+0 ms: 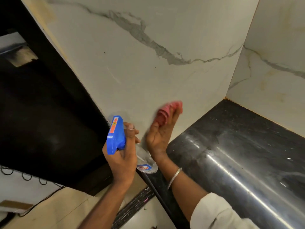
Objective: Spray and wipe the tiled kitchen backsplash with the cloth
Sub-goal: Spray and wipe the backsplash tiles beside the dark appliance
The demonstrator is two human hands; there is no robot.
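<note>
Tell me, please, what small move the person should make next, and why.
Probably sweep the cloth upward over the backsplash: the right hand grips it low, near the countertop, while the left hand holds the spray bottle, and dark specks and a faint streak show on the tile above.

Neither the spray head sticker point(113, 126) nor the bottle label point(144, 166) is sharp enough to read

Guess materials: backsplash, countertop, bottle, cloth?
Backsplash: white tile, marble or marble-look porcelain; grey veins, soft sheen.
Countertop: polished black stone, probably granite; pale flecks, sharp highlights.
Bottle: clear plastic body, see-through; blue opaque plastic trigger head.
Cloth: red fabric, seemingly ribbed; motion-blurred, so weave unclear.
</note>
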